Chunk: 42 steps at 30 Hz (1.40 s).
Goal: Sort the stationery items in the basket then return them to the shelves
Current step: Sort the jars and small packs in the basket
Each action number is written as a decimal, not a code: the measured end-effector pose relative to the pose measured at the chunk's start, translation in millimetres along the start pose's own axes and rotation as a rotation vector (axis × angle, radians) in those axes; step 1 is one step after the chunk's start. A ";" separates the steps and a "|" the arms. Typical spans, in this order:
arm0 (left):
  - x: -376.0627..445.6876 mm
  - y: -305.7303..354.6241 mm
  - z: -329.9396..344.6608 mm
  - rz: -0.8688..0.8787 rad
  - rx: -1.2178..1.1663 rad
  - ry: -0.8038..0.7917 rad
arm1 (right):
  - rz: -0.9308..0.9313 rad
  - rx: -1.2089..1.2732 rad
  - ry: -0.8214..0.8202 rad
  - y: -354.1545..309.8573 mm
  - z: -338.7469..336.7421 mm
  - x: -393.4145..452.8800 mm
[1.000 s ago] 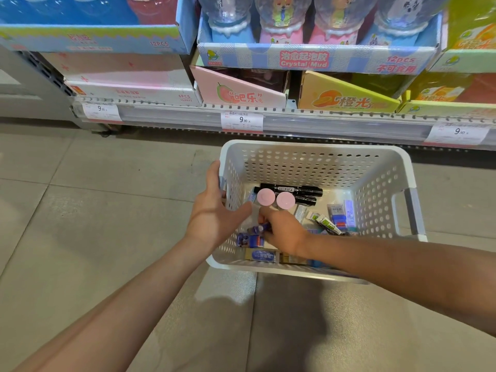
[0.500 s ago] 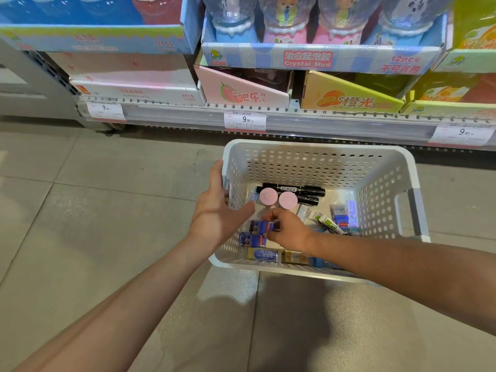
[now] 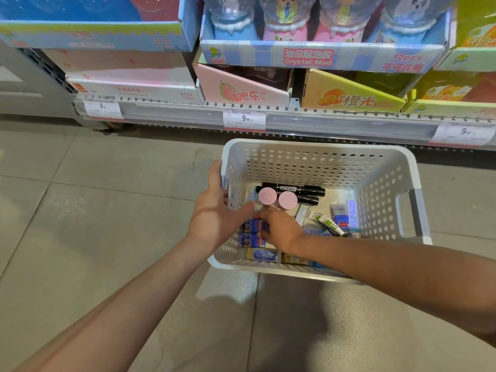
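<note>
The left hand (image 3: 214,216) holds the basket (image 3: 316,146) wall, grip clamped on it; the right hand (image 3: 279,229) pinches a small blue box (image 3: 253,226) inside.

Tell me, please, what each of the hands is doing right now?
Left hand: grips the left wall of the white basket.
Right hand: pinches a small blue-and-red packet inside the basket.
</note>
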<state>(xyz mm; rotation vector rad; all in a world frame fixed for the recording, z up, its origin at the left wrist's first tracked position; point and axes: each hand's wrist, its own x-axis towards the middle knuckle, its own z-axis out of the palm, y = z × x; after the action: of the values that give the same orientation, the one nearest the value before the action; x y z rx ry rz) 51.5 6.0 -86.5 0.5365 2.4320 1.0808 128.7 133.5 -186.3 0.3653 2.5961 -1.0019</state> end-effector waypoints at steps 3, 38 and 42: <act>0.4 -1.6 0.5 -0.005 -0.003 -0.002 | -0.023 -0.092 -0.027 2.3 -1.1 0.2; 2.9 1.9 0.7 -0.088 0.001 -0.019 | 0.034 -0.161 -0.458 -3.2 -16.9 -19.9; 3.1 1.5 0.5 -0.084 0.002 -0.018 | 0.047 -0.202 -0.534 -4.1 -19.5 -17.9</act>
<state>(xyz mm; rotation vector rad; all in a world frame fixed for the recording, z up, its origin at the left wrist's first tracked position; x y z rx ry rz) 49.4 8.8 -86.4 0.4389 2.4172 1.0351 139.5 141.8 -163.2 0.0880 2.1618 -0.6933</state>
